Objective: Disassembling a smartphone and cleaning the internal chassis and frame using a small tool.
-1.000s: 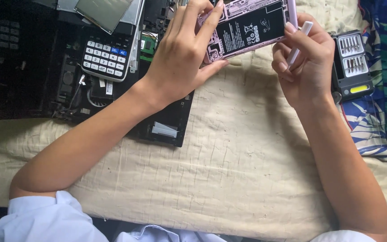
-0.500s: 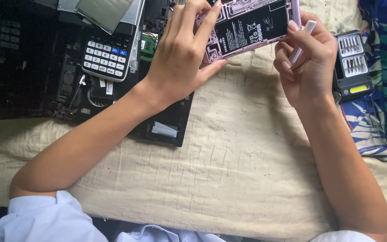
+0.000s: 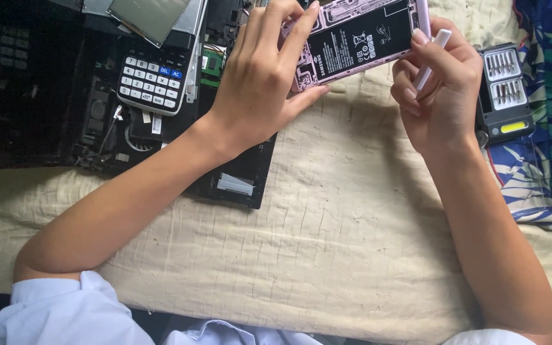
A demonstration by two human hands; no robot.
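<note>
Nearest the camera, pale blue shirt sleeves point(image 3: 65, 313) frame two bare forearms reaching away over a cream quilted cloth point(image 3: 327, 243), wrinkled and stitched in lines. Farther out, the left hand point(image 3: 260, 83) is curled around the lower end of an opened smartphone point(image 3: 359, 38), fingers over its upper edge and thumb beneath. The phone is a flat pink-framed rectangle with its back removed, showing a smooth black battery. Its long axis runs left to right, tilted up toward the right, and it is held above the cloth near the top of the view. The right hand point(image 3: 439, 96) is closed around a slim white plastic tool point(image 3: 430, 57) just beside the phone's right end. Left lies a black disassembled laptop base point(image 3: 237, 185) with a calculator point(image 3: 153, 80) on it. Right sits a black screwdriver bit case point(image 3: 505, 92) against blue patterned fabric point(image 3: 551, 128).
</note>
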